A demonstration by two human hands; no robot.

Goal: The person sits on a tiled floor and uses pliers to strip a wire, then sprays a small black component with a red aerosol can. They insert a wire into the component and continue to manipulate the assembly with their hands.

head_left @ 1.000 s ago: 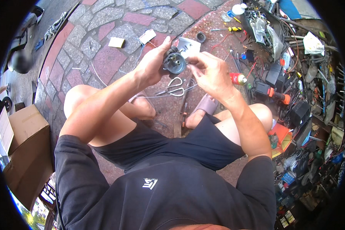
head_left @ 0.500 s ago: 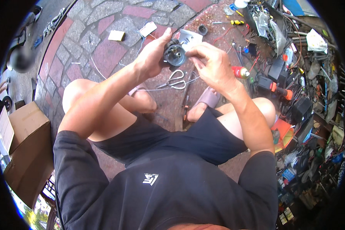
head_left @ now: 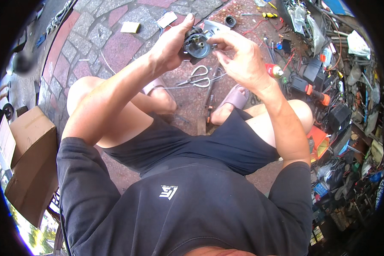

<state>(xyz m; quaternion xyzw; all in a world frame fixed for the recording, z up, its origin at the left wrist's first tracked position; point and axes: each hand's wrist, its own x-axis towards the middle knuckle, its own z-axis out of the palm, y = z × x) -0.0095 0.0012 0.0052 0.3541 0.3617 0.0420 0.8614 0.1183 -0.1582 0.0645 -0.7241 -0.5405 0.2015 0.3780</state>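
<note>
My left hand (head_left: 171,46) is closed around a small dark metal carburetor (head_left: 197,45), its thumb pointing up along the far side. The carburetor's round open face is tilted toward me, with brass-coloured parts showing inside. At the right of its rim is my right hand (head_left: 243,59). The index fingertip reaches the rim and the thumb sits a little below it, apart; I cannot tell whether the fingertip touches. Below the carburetor, scissors (head_left: 195,77) with pale handles lie on the ground. A round black cup (head_left: 230,21) stands beyond the right hand.
A yellow-handled screwdriver (head_left: 266,15) and a red spray can (head_left: 274,70) lie to the right. Beyond them spreads a heap of tools and scrap (head_left: 350,115). Two small boxes (head_left: 130,27) sit on the stone paving. A cardboard box (head_left: 32,136) stands at the left.
My right thumb and index finger have spread apart at the carburetor's rim. The carburetor has shifted slightly within the view, still in my left hand.
</note>
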